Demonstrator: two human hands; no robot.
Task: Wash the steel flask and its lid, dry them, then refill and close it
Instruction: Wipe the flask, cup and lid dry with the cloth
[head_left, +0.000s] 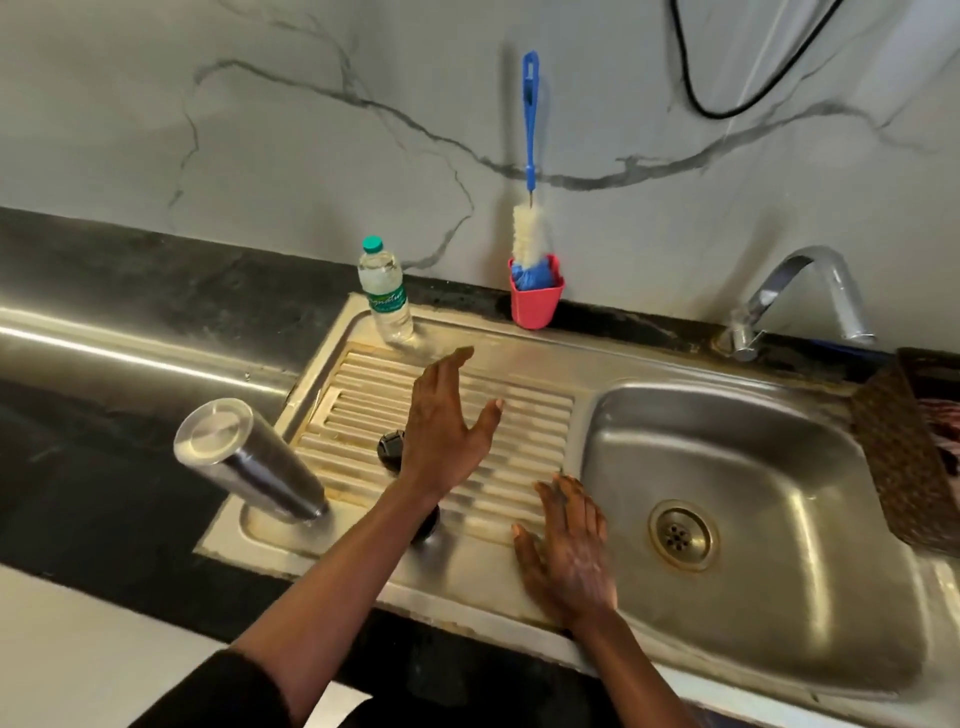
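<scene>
The steel flask (244, 460) stands upside down on the left corner of the sink's ribbed drainboard (519, 415). Its black lid (390, 450) lies on the ribs, partly hidden behind my left hand. A second dark round piece (427, 525) shows under my left forearm. My left hand (444, 421) hovers over the drainboard with fingers spread, holding nothing. My right hand (569, 545) lies flat on the drainboard's front right part, fingers straight. A plastic water bottle (385, 291) with a green cap stands at the drainboard's back edge.
A red cup (535, 304) holding a blue-handled bottle brush (530, 156) sits by the wall. The steel basin (727, 493) with its drain is at the right, the tap (810, 291) behind it. A brown woven basket (904, 457) stands at the far right.
</scene>
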